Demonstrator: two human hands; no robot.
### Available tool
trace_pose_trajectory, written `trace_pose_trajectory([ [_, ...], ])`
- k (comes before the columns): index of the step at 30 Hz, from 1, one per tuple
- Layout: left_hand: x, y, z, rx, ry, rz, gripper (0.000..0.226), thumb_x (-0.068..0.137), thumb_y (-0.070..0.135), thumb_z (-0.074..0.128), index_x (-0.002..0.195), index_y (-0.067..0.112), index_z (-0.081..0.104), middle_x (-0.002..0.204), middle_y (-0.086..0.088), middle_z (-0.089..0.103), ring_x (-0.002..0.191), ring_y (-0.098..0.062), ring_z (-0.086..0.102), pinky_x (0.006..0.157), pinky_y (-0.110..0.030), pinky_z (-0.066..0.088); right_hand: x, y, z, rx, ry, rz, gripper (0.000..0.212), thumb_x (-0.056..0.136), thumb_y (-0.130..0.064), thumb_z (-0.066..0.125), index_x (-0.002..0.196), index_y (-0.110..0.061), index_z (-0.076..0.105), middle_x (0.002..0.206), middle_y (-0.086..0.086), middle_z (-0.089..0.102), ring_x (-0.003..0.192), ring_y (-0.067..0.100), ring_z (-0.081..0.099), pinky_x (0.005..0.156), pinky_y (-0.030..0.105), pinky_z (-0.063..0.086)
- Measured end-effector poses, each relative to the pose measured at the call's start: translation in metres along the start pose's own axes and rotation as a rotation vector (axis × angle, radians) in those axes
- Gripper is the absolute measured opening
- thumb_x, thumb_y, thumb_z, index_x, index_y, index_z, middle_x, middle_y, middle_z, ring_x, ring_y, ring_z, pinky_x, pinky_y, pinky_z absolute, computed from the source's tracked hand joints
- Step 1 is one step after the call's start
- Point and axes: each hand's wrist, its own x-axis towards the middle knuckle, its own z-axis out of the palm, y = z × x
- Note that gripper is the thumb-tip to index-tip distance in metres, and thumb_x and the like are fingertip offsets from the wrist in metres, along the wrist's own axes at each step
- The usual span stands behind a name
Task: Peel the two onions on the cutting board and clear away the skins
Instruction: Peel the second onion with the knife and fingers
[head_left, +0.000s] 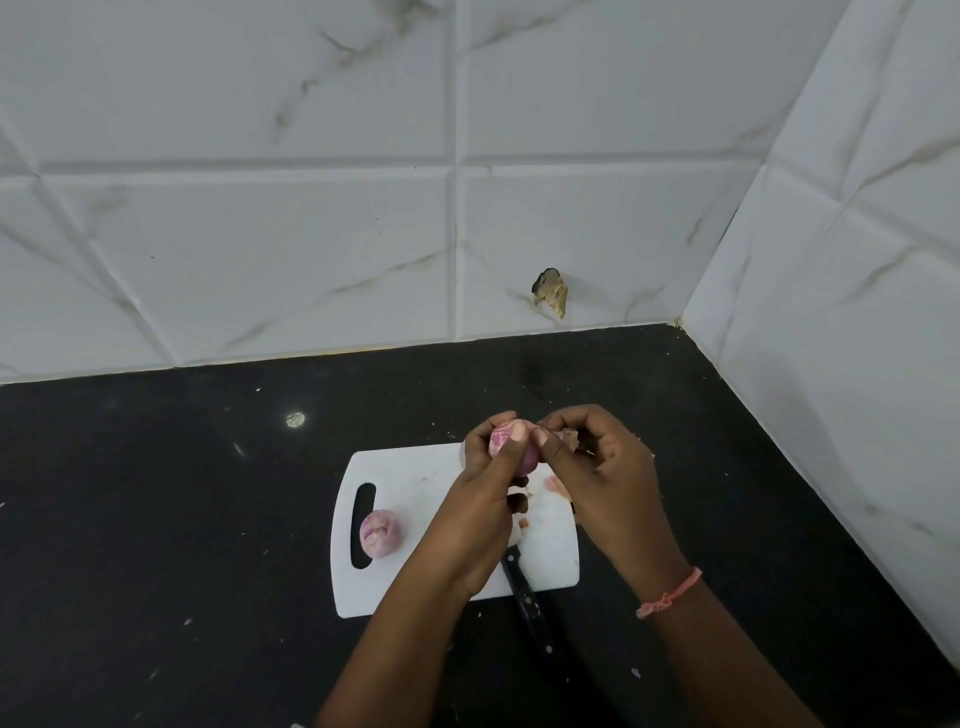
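Your left hand holds one onion above the far edge of the white cutting board, fingers curled round it from the left and below. Your right hand meets the onion from the right; thumb and forefinger pinch at its top, and a scrap of loose skin shows behind those fingers. Whether that scrap is gripped cannot be told.

The second onion rests on the board's left part, just beside the handle slot, well apart from both hands. Peel fragments lie on the board's right part, below your right hand.

A black-handled knife lies across the board's near edge, its blade mostly hidden under your left wrist. The board sits on a dark countertop flecked with small debris. A pink band circles your right wrist.
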Motion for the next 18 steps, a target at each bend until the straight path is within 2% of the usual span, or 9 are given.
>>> trace_pose_trajectory([
  [4,0.0,0.002,-0.009,0.046,-0.01,0.059,0.047,0.085,0.048,0.069,0.126,0.037,0.051,0.118,0.009,0.065,0.1,-0.011,0.061,0.082,-0.027,0.046,0.001,0.001,-0.005,0.006,0.043,0.053,0.01,0.086,-0.026,0.069,0.093,-0.019,0.066,0.086,-0.007,0.068,0.083,0.009,0.066,0.071,0.024,0.057],
  [7,0.001,0.005,-0.017,-0.002,-0.018,0.065,0.053,0.081,0.034,0.076,0.129,0.032,0.053,0.119,0.007,0.068,0.105,-0.014,0.066,0.086,-0.029,0.051,0.005,-0.003,-0.01,0.051,0.068,0.1,0.011,0.085,-0.024,0.071,0.092,-0.017,0.066,0.085,-0.006,0.069,0.08,0.008,0.067,0.062,0.019,0.056],
  [9,0.002,0.007,-0.019,-0.037,-0.031,0.069,0.054,0.076,0.026,0.074,0.128,0.027,0.057,0.117,0.006,0.07,0.108,-0.018,0.068,0.093,-0.032,0.054,0.005,-0.006,-0.011,0.092,0.069,0.148,0.013,0.084,-0.023,0.071,0.092,-0.015,0.066,0.083,-0.004,0.069,0.076,0.008,0.068,0.058,0.021,0.057],
  [12,0.002,0.01,-0.019,-0.062,-0.043,0.069,0.044,0.079,0.019,0.071,0.123,0.021,0.064,0.116,0.002,0.071,0.11,-0.021,0.067,0.095,-0.033,0.054,0.005,-0.01,-0.013,0.248,0.07,0.279,0.011,0.085,-0.018,0.071,0.093,-0.012,0.067,0.081,0.003,0.071,0.073,0.019,0.07,0.062,0.037,0.061],
  [18,0.001,0.007,-0.014,-0.172,-0.03,0.015,0.029,0.094,-0.001,0.055,0.119,0.011,0.062,0.116,-0.011,0.069,0.107,-0.028,0.068,0.095,-0.035,0.056,0.005,-0.02,-0.01,0.772,0.054,0.521,0.012,0.075,-0.009,0.068,0.086,-0.006,0.064,0.081,0.013,0.072,0.068,0.021,0.069,0.058,0.031,0.057],
])
